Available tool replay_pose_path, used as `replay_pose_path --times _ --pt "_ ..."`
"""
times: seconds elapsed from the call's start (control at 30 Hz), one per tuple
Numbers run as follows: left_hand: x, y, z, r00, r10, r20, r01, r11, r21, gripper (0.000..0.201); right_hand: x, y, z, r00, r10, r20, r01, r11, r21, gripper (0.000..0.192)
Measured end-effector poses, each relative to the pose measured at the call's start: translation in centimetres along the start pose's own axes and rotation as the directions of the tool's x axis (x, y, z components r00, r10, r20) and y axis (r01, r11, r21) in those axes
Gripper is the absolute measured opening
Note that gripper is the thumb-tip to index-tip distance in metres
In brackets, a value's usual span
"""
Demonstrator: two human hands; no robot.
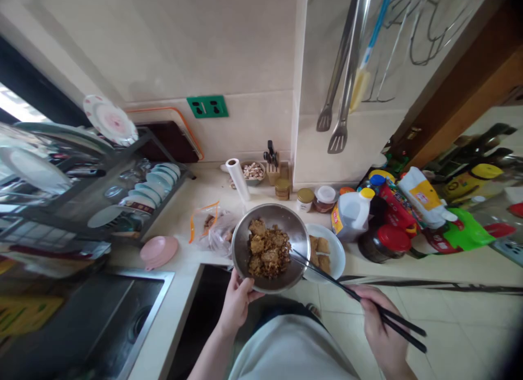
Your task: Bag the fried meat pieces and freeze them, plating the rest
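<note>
My pale shirt (294, 347) is nearest. My left hand (239, 301) pinches the steel bowl (300, 235) by the tabletop (182, 284) edge; my right hand (376, 326) grips 2 chopsticks (334, 280), tips at the browned food (269, 249). Likely mixing; stirring needs a steady bowl.

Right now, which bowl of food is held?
The stainless-steel bowl, gripped by the left hand; the bowl near the wall stands on the counter.

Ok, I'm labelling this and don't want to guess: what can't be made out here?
In the head view:
Left hand: parts of its fingers, hidden by the metal bowl.
White plate: its left part, covered by the bowl.
Chopsticks: whether their tips touch the food, too small and blurred.
Jug: print on its label, too small.
Dish rack: left end, blurred and cut off by the edge.
</note>
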State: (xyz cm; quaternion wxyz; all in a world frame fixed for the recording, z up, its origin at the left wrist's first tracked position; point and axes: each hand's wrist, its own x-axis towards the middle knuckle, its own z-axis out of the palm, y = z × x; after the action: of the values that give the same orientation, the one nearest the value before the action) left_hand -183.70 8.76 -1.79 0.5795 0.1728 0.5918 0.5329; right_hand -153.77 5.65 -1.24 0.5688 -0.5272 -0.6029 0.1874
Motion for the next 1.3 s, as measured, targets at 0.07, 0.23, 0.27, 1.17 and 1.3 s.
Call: replay_pose_path --times 0.07,0.23,0.27,1.17,1.3 --pt "0.0 -0.1 0.3 1.0 -0.002 0.022 0.002 1.0 0.0 0.044 0.3 0.1 1.5 0.999 0.03 0.037 -0.031 0.999 0.03 0.012" --pt "-0.2 -0.4 0.8 0.999 -0.017 0.05 0.018 1.0 -0.022 0.044 0.4 0.7 3.4 0.977 0.212 0.005 -0.211 0.969 0.132 0.016" --pt "-0.2 -0.5 0.8 0.999 -0.021 0.05 0.022 0.999 -0.028 0.045 0.3 0.7 3.4 0.977 0.214 0.01 -0.214 0.968 0.133 0.016" --pt "1.8 0.0 0.6 0.999 -0.032 -0.018 0.032 0.999 0.005 0.046 3.3 1.3 -0.9 0.989 0.137 -0.064 -0.13 0.987 0.095 0.016" --pt "2.2 0.0 -0.7 0.999 -0.01 -0.039 0.011 1.0 0.014 0.045 3.4 3.1 -2.8 0.901 0.35 -0.258 -0.305 0.931 0.199 0.027"
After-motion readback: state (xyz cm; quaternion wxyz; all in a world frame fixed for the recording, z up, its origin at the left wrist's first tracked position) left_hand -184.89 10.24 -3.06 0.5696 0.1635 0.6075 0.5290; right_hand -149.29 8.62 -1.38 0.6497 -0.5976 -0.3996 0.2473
